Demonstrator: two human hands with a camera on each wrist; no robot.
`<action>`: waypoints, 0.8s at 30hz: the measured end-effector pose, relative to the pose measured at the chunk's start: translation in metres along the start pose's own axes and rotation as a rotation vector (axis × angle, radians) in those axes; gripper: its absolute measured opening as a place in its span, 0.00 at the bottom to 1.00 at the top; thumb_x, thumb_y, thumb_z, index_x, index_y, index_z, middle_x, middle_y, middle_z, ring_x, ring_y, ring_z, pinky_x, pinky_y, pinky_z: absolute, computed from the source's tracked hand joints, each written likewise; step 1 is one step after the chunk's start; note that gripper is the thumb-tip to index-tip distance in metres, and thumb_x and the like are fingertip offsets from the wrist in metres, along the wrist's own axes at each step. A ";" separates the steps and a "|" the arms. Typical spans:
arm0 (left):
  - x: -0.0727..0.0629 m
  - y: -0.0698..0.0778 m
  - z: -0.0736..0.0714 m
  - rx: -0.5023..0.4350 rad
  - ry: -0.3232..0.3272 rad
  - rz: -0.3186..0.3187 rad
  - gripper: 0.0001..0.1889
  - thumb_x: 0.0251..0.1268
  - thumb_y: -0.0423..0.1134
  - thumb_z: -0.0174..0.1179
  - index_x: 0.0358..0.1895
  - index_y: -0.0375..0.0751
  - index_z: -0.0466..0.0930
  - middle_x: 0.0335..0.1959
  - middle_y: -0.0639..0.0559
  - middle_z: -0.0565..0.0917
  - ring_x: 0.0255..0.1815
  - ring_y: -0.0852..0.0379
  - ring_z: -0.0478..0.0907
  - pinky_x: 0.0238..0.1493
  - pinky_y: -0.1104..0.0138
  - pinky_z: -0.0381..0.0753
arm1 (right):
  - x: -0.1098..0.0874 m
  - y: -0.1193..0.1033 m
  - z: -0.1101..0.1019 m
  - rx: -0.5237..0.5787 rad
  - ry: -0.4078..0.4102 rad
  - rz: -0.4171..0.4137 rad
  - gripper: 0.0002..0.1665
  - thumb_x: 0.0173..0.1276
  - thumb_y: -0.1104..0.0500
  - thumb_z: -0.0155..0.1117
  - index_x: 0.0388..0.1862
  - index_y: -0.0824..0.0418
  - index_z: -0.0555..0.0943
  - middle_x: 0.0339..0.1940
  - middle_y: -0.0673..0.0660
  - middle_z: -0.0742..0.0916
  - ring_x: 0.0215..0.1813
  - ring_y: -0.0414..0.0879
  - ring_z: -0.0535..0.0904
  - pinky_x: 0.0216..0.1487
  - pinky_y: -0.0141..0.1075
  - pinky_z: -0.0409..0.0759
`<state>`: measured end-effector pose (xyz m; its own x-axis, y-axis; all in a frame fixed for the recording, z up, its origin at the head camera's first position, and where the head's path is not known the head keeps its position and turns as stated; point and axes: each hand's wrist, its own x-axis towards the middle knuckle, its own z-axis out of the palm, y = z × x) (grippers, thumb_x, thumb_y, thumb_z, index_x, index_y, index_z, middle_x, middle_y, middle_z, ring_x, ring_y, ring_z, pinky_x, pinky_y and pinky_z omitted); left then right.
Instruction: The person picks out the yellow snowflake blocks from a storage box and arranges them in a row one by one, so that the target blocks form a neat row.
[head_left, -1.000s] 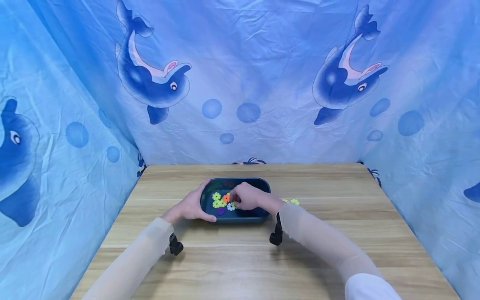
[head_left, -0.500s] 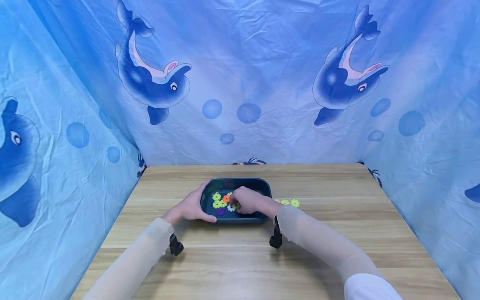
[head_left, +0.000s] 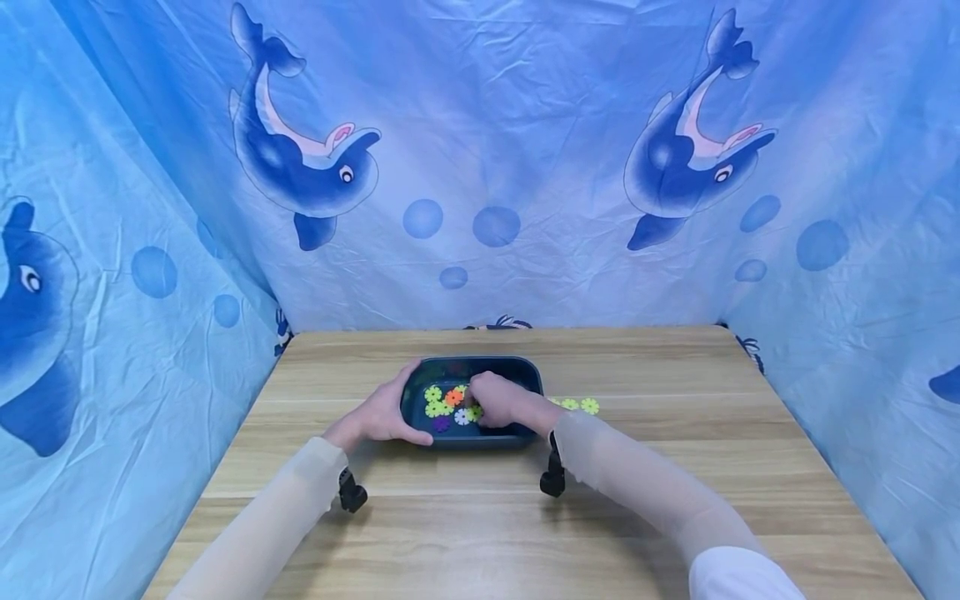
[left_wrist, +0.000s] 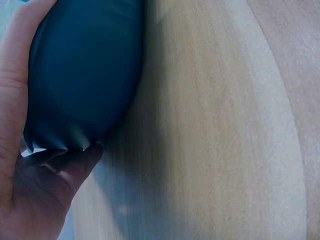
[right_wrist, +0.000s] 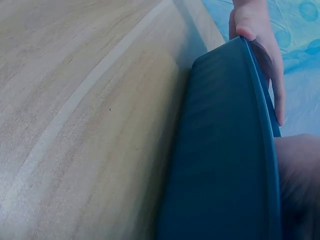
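Note:
My left hand (head_left: 384, 410) grips the left end of a dark blue plastic bin (head_left: 480, 443), its thumb along the near rim and its fingers at the outer wall. Inside the bin lie flower-shaped plastic discs: several yellow-green discs (head_left: 434, 408), an orange disc (head_left: 453, 397), a white disc (head_left: 462, 416) and a purple disc (head_left: 442, 423). My right hand (head_left: 497, 400) reaches into the bin, fingers bent down right at a yellow-green disc (head_left: 475, 412). I cannot tell whether it pinches that disc. The right wrist view hides those fingertips behind the bin wall (right_wrist: 220, 140).
A short row of yellow-green discs (head_left: 581, 405) lies on the wooden table (head_left: 450, 517) right of the bin, partly behind the right wrist. Blue dolphin-print cloth (head_left: 480, 167) hangs at the back and both sides of the table.
My right hand's fingers first drop lower in the bin, then shift slightly right, showing more of the white disc. My left hand and the bin stay in place.

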<state>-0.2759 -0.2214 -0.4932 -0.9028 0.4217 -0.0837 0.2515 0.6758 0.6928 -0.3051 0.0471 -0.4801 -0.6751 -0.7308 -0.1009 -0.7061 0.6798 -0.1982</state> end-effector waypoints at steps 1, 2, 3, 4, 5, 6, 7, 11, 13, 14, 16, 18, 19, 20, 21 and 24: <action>0.000 0.000 0.000 0.002 0.000 0.000 0.76 0.44 0.56 0.87 0.88 0.42 0.36 0.82 0.32 0.63 0.80 0.33 0.66 0.79 0.36 0.66 | -0.001 0.001 -0.001 0.011 0.009 0.000 0.15 0.68 0.58 0.78 0.53 0.58 0.91 0.50 0.53 0.91 0.52 0.42 0.85 0.60 0.36 0.86; 0.000 0.000 0.000 0.002 0.000 0.000 0.77 0.43 0.56 0.87 0.88 0.42 0.36 0.82 0.32 0.63 0.80 0.33 0.66 0.79 0.36 0.66 | -0.001 0.001 -0.002 0.023 0.020 -0.001 0.14 0.68 0.58 0.77 0.52 0.58 0.90 0.49 0.53 0.91 0.51 0.42 0.85 0.59 0.36 0.86; 0.000 0.000 0.000 0.003 0.001 0.000 0.77 0.43 0.56 0.87 0.88 0.42 0.37 0.82 0.32 0.63 0.80 0.33 0.66 0.79 0.36 0.66 | -0.002 0.002 -0.003 0.033 0.030 -0.004 0.14 0.69 0.59 0.77 0.53 0.57 0.90 0.49 0.53 0.91 0.51 0.42 0.85 0.58 0.37 0.87; 0.000 0.000 0.000 0.003 0.003 -0.001 0.77 0.43 0.56 0.87 0.88 0.42 0.37 0.82 0.32 0.63 0.80 0.33 0.66 0.79 0.36 0.66 | -0.003 0.003 -0.004 0.043 0.039 -0.007 0.14 0.69 0.59 0.76 0.53 0.57 0.90 0.48 0.53 0.91 0.51 0.43 0.85 0.57 0.37 0.87; 0.001 -0.001 0.001 0.005 0.004 -0.001 0.77 0.43 0.56 0.87 0.88 0.42 0.37 0.82 0.32 0.63 0.80 0.33 0.66 0.79 0.36 0.66 | -0.004 0.004 -0.007 0.052 0.048 -0.009 0.14 0.69 0.59 0.76 0.53 0.57 0.90 0.48 0.53 0.91 0.50 0.43 0.85 0.56 0.37 0.86; 0.001 -0.001 0.000 0.005 0.005 -0.004 0.77 0.43 0.56 0.87 0.88 0.42 0.37 0.82 0.32 0.63 0.80 0.33 0.66 0.79 0.36 0.66 | -0.005 0.005 -0.009 0.061 0.053 -0.011 0.14 0.69 0.59 0.75 0.53 0.57 0.90 0.48 0.53 0.91 0.50 0.43 0.85 0.55 0.38 0.86; 0.001 -0.001 0.000 0.003 0.005 -0.006 0.77 0.43 0.56 0.87 0.88 0.42 0.37 0.82 0.32 0.63 0.80 0.33 0.66 0.79 0.36 0.66 | -0.006 0.006 -0.012 0.066 0.057 -0.012 0.14 0.70 0.59 0.75 0.53 0.57 0.90 0.48 0.53 0.90 0.49 0.44 0.85 0.54 0.38 0.86; 0.001 -0.002 -0.001 0.004 0.005 -0.010 0.77 0.43 0.56 0.87 0.88 0.42 0.36 0.82 0.32 0.63 0.79 0.33 0.66 0.79 0.36 0.66 | -0.012 0.010 -0.026 0.098 0.094 -0.019 0.14 0.68 0.60 0.76 0.51 0.61 0.90 0.46 0.55 0.91 0.47 0.46 0.85 0.51 0.41 0.87; 0.001 -0.001 -0.002 0.009 0.006 -0.013 0.77 0.43 0.56 0.87 0.88 0.42 0.36 0.82 0.32 0.63 0.80 0.33 0.66 0.79 0.36 0.65 | -0.015 0.013 -0.033 0.109 0.119 -0.021 0.13 0.67 0.60 0.77 0.50 0.61 0.89 0.45 0.56 0.91 0.45 0.46 0.86 0.50 0.41 0.87; 0.000 -0.001 -0.002 0.009 0.007 -0.013 0.77 0.43 0.56 0.87 0.88 0.42 0.36 0.83 0.31 0.62 0.80 0.33 0.66 0.79 0.35 0.65 | -0.017 0.015 -0.036 0.119 0.133 -0.021 0.13 0.67 0.61 0.77 0.49 0.62 0.89 0.45 0.56 0.91 0.45 0.47 0.86 0.50 0.42 0.88; 0.000 0.000 -0.003 0.004 0.010 -0.014 0.77 0.42 0.56 0.87 0.88 0.42 0.36 0.83 0.31 0.62 0.80 0.32 0.65 0.79 0.35 0.64 | -0.020 0.019 -0.042 0.132 0.156 -0.024 0.14 0.66 0.61 0.78 0.50 0.63 0.89 0.45 0.57 0.92 0.45 0.47 0.87 0.50 0.42 0.88; -0.001 0.001 -0.003 0.001 0.012 -0.011 0.78 0.42 0.56 0.87 0.88 0.41 0.36 0.83 0.30 0.62 0.80 0.31 0.64 0.79 0.34 0.64 | -0.023 0.023 -0.047 0.143 0.176 -0.022 0.15 0.66 0.62 0.77 0.51 0.63 0.89 0.46 0.57 0.92 0.45 0.47 0.87 0.50 0.41 0.88; -0.001 0.001 -0.003 -0.002 0.013 -0.008 0.78 0.42 0.56 0.88 0.88 0.41 0.36 0.83 0.30 0.61 0.81 0.31 0.64 0.79 0.34 0.64 | -0.025 0.025 -0.049 0.145 0.185 -0.023 0.15 0.66 0.62 0.77 0.52 0.63 0.89 0.47 0.57 0.92 0.45 0.47 0.87 0.50 0.42 0.89; 0.000 0.001 -0.003 -0.004 0.013 -0.007 0.78 0.41 0.56 0.88 0.88 0.42 0.37 0.83 0.31 0.61 0.81 0.31 0.64 0.80 0.34 0.64 | -0.027 0.027 -0.051 0.148 0.189 -0.023 0.16 0.67 0.63 0.77 0.53 0.63 0.90 0.47 0.57 0.92 0.45 0.46 0.87 0.50 0.41 0.89; 0.000 0.001 -0.003 -0.003 0.013 -0.006 0.78 0.41 0.56 0.88 0.88 0.43 0.37 0.83 0.31 0.62 0.81 0.32 0.64 0.80 0.35 0.64 | -0.029 0.029 -0.053 0.145 0.190 -0.023 0.16 0.67 0.63 0.76 0.53 0.63 0.90 0.48 0.57 0.93 0.44 0.46 0.87 0.50 0.41 0.88; 0.002 0.000 0.000 0.011 0.006 0.004 0.78 0.41 0.57 0.88 0.89 0.43 0.36 0.83 0.31 0.63 0.80 0.32 0.65 0.80 0.36 0.65 | -0.038 0.035 -0.059 0.131 0.177 -0.004 0.16 0.67 0.63 0.75 0.54 0.61 0.90 0.48 0.56 0.93 0.42 0.43 0.86 0.49 0.40 0.88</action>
<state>-0.2780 -0.2206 -0.4934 -0.9042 0.4202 -0.0765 0.2586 0.6811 0.6850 -0.3168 0.1018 -0.4256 -0.7073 -0.7033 0.0711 -0.6832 0.6544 -0.3240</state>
